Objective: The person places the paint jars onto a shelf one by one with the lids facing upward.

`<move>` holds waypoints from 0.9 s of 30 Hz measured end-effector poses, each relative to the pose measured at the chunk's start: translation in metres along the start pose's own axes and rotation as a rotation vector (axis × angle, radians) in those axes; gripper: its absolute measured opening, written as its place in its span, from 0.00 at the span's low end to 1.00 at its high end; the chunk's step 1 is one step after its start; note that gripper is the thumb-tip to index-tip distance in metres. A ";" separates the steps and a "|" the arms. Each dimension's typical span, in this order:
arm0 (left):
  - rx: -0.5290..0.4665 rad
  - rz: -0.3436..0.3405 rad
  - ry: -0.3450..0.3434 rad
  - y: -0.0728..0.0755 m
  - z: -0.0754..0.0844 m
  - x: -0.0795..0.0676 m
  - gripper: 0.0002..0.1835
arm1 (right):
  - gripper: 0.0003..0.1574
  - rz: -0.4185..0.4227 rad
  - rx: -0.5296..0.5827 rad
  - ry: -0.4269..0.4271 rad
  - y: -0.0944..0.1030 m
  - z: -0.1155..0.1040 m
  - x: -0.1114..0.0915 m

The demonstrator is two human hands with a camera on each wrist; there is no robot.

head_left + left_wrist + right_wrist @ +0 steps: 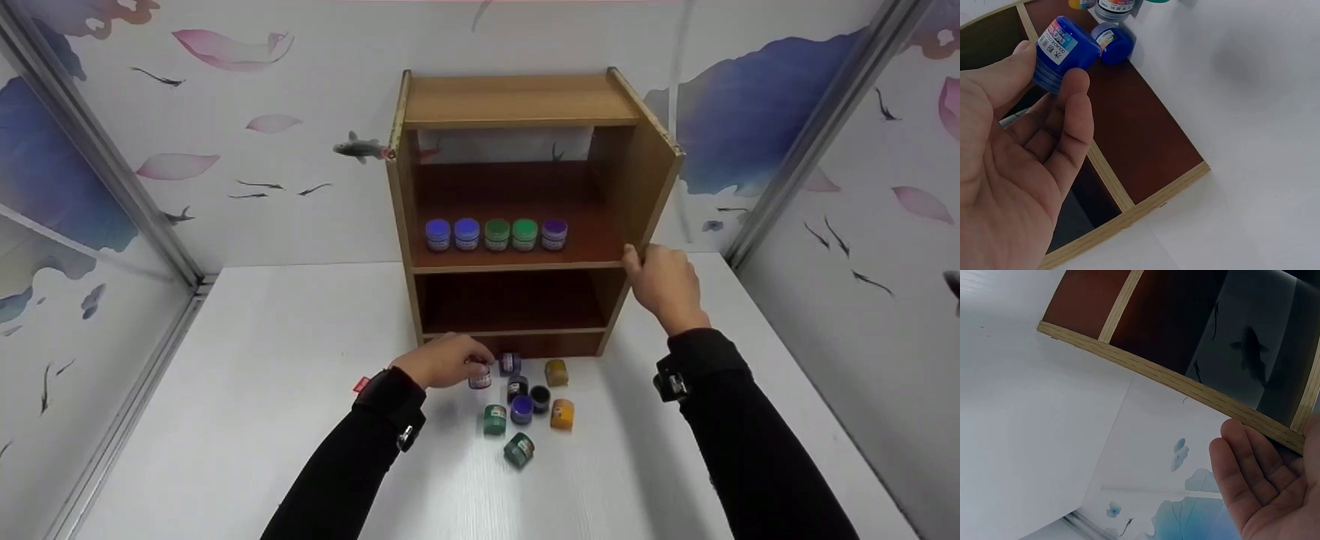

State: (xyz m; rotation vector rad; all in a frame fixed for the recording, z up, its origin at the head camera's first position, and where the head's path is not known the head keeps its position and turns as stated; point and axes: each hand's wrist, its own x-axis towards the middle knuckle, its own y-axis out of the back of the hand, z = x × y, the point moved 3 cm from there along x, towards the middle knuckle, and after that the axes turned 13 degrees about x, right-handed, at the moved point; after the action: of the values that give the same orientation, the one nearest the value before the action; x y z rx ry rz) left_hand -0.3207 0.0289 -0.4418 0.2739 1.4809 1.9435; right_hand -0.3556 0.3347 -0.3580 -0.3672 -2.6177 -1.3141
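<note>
My left hand (448,361) pinches a small blue paint jar (1064,52) between thumb and fingertips, its printed label showing in the left wrist view. It is held low in front of the wooden shelf unit (525,261), close to another blue paint jar (1114,44) at the base. My right hand (666,286) grips the unit's right side panel (651,161), thumb at the front edge; in the right wrist view the fingers (1244,455) lie along its outside. A row of several paint jars (497,235), with blue, green and purple lids, stands on the middle shelf.
Several more jars lie or stand on the white table (300,450) before the unit, among them a green jar (519,450), an orange-yellow jar (562,414) and a black jar (540,398). Patterned white walls (300,90) rise behind and at both sides.
</note>
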 end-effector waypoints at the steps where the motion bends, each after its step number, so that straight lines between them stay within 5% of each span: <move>1: -0.004 0.002 -0.002 0.001 0.001 0.000 0.16 | 0.31 -0.003 -0.002 0.000 0.000 0.000 0.000; 27: 0.069 -0.034 0.010 0.034 0.034 0.002 0.16 | 0.32 -0.008 0.001 -0.014 -0.002 0.002 0.001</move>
State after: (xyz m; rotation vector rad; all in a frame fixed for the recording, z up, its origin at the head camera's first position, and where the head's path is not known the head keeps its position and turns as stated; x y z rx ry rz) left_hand -0.3167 0.0518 -0.3999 0.2682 1.5516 1.8720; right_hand -0.3572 0.3354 -0.3599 -0.3672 -2.6342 -1.3176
